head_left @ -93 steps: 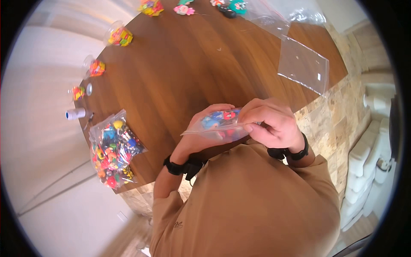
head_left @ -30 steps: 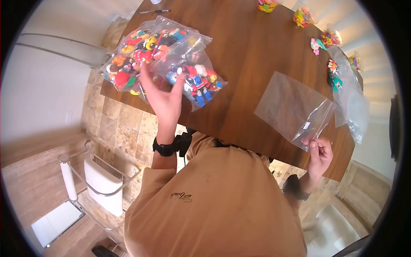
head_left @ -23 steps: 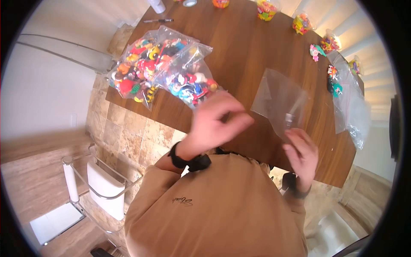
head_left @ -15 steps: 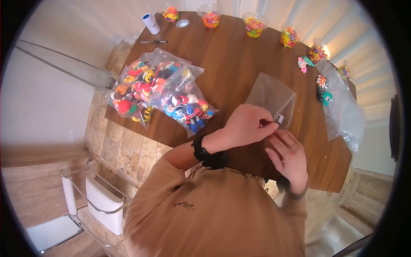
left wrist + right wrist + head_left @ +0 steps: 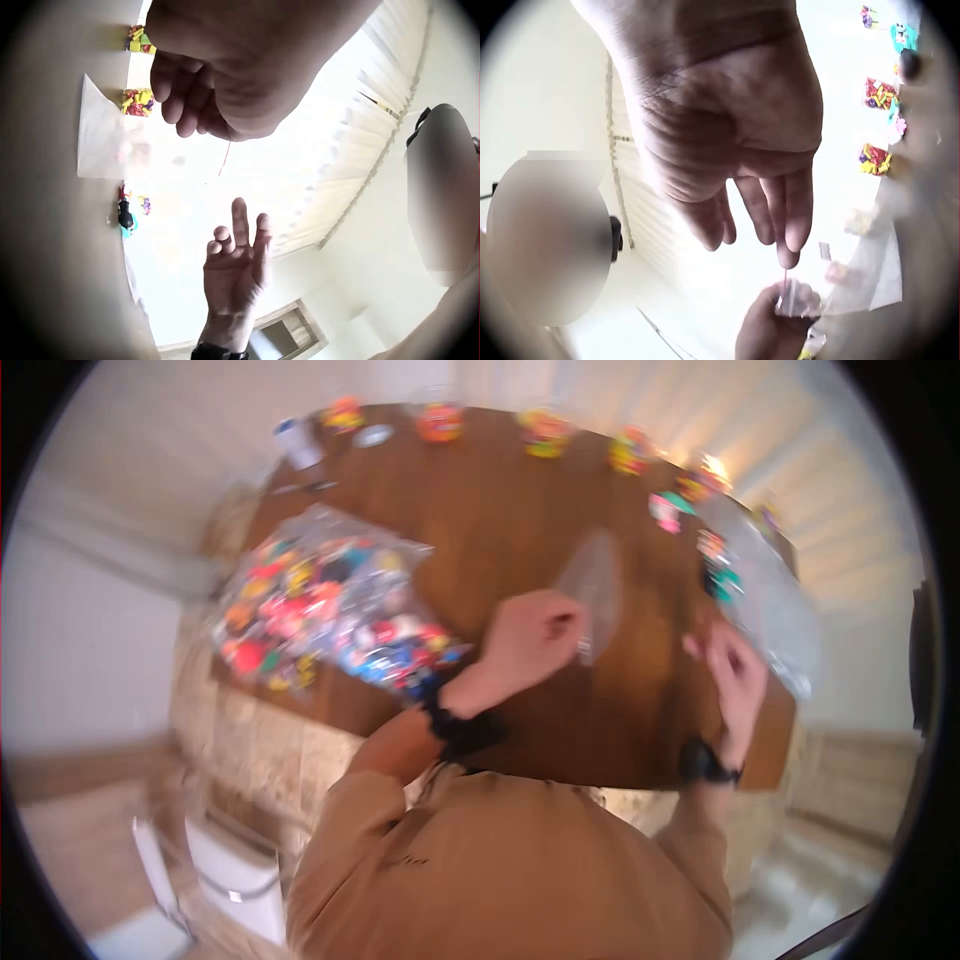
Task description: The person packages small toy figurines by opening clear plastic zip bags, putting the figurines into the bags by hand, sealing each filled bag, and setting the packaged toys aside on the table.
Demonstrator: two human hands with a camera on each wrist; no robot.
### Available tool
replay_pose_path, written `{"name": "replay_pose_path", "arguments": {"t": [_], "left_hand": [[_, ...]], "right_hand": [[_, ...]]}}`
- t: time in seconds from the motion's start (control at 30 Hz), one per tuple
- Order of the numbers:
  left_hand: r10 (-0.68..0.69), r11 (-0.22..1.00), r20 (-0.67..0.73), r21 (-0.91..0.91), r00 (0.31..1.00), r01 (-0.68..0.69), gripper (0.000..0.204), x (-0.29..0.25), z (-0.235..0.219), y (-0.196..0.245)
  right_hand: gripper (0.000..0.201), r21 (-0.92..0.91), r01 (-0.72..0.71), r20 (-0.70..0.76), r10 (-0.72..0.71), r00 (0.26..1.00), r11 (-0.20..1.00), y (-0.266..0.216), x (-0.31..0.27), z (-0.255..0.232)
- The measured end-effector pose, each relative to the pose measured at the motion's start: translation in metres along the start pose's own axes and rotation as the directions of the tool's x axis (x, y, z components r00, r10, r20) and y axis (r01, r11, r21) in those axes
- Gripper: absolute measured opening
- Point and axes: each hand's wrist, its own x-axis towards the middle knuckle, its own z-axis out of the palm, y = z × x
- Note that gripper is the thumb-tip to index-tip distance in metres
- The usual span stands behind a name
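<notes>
In the head view my left hand point(image 5: 532, 640) pinches an empty-looking clear zip bag point(image 5: 595, 585) by its near edge, over the middle of the wooden table. The bag hangs narrow and nearly edge-on there; in the right wrist view its clear plastic point(image 5: 885, 281) stretches out from the left hand point(image 5: 769, 330). To the right, my right hand point(image 5: 732, 672) is apart from the bag, fingers loosely spread, as the left wrist view also shows of the right hand point(image 5: 236, 274). A bag of small toy figures point(image 5: 400, 640) overlaps a larger bag of figures point(image 5: 285, 595) on the left.
Several clear cups of colourful sweets point(image 5: 545, 435) line the table's far edge. A white cylinder point(image 5: 298, 445), a pen point(image 5: 308, 487) and a round lid point(image 5: 373, 436) are at the back left. Loose figures point(image 5: 718, 565) lie by more clear plastic bags point(image 5: 770, 610) at right.
The smaller figure bag, earlier in both hands, now lies by the larger one. The clear bag passed from right hand to left; the hands have since parted, the right one moving right.
</notes>
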Motion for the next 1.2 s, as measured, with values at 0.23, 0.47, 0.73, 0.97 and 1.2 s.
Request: {"name": "replay_pose_path", "arguments": {"t": [0.23, 0.47, 0.73, 0.97, 1.2], "left_hand": [[0.281, 0.959, -0.190, 0.088, 0.941, -0.269, 0.003, 0.002, 0.003, 0.014], [0.312, 0.937, -0.102, 0.196, 0.945, -0.288, 0.005, 0.002, 0.011, 0.011], [0.124, 0.963, 0.006, 0.241, 0.992, -0.122, 0.005, -0.003, 0.016, 0.000], [0.086, 0.967, 0.123, 0.228, 0.989, -0.113, 0.007, -0.008, 0.021, 0.004], [0.112, 0.971, 0.042, 0.207, 0.993, -0.118, 0.006, -0.011, 0.028, -0.003]], "right_hand": [[0.041, -0.755, -0.285, -0.314, 0.055, 0.948, 0.590, 0.070, 0.083, -0.063], [0.039, -0.911, -0.194, -0.223, -0.039, 0.974, 0.364, 0.112, 0.094, -0.052], [0.032, -0.763, -0.081, -0.153, -0.057, 0.987, 0.642, 0.078, 0.069, -0.027], [0.018, 0.077, -0.201, 0.270, 0.174, 0.947, 0.977, -0.008, 0.011, 0.064], [0.017, -0.291, -0.240, 0.089, 0.276, 0.957, 0.926, -0.007, 0.013, 0.063]]}}
